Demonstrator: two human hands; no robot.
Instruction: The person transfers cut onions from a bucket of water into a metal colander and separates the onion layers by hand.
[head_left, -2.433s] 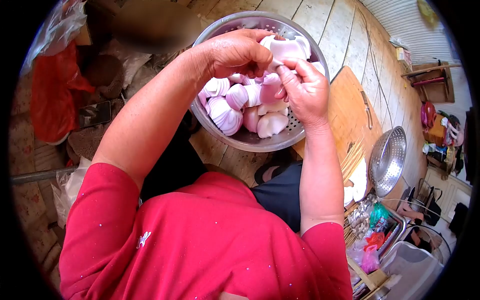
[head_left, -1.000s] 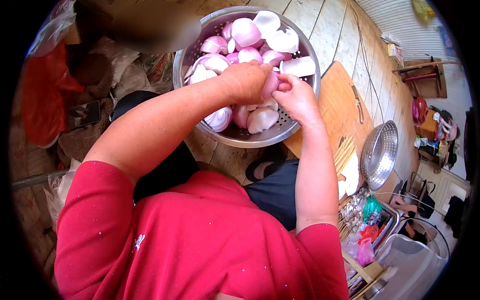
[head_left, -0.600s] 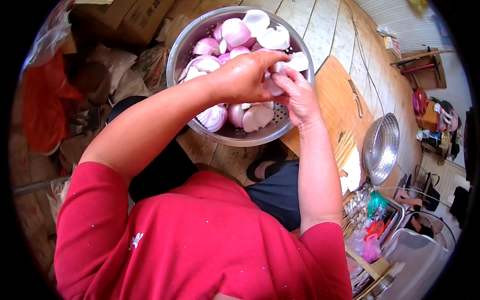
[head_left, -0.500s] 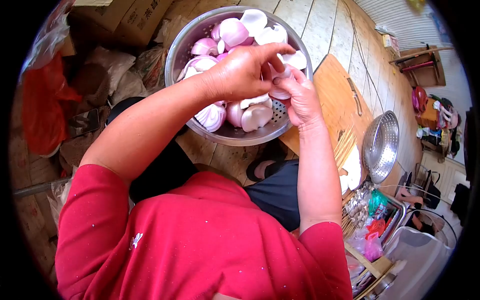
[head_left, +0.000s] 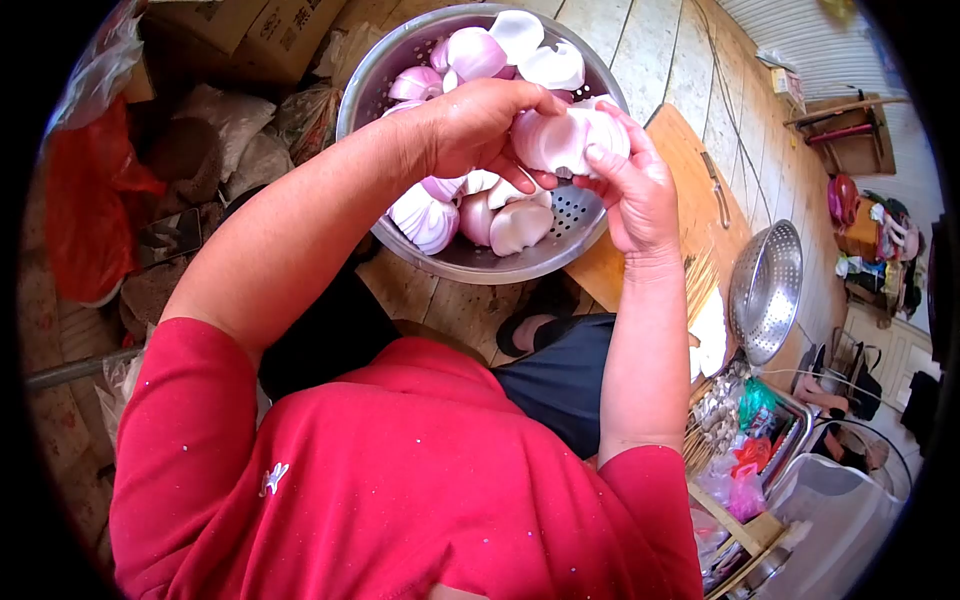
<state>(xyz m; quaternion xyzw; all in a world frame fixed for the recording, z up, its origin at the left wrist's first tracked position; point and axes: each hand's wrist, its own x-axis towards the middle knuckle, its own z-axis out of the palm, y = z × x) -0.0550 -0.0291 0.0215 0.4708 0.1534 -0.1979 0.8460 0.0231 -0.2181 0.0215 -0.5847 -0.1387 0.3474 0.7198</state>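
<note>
A stack of pale pink onion layers [head_left: 570, 140] is held up over the metal colander [head_left: 490, 272]. My right hand [head_left: 640, 190] grips the stack from the right, thumb across its front. From the left, my left hand [head_left: 487, 130] closes round its near edge, with fingers above and below it. More purple-white onion pieces [head_left: 476, 52] lie in the colander behind my hands, and others, such as a cut onion piece [head_left: 520, 228], sit at its near side. My left hand and wrist hide part of the contents.
To the right, a wooden board [head_left: 690, 170] carries a knife [head_left: 716, 190] and a bundle of thin sticks [head_left: 698, 290]. A second colander [head_left: 765, 290] stands beyond it. Cardboard boxes [head_left: 250, 35] and a red plastic bag [head_left: 95, 210] are on the left.
The onion layers have come up into clear view between my hands. My right hand has shifted slightly right and down, and my left hand has turned and lowered its fingers onto the layers.
</note>
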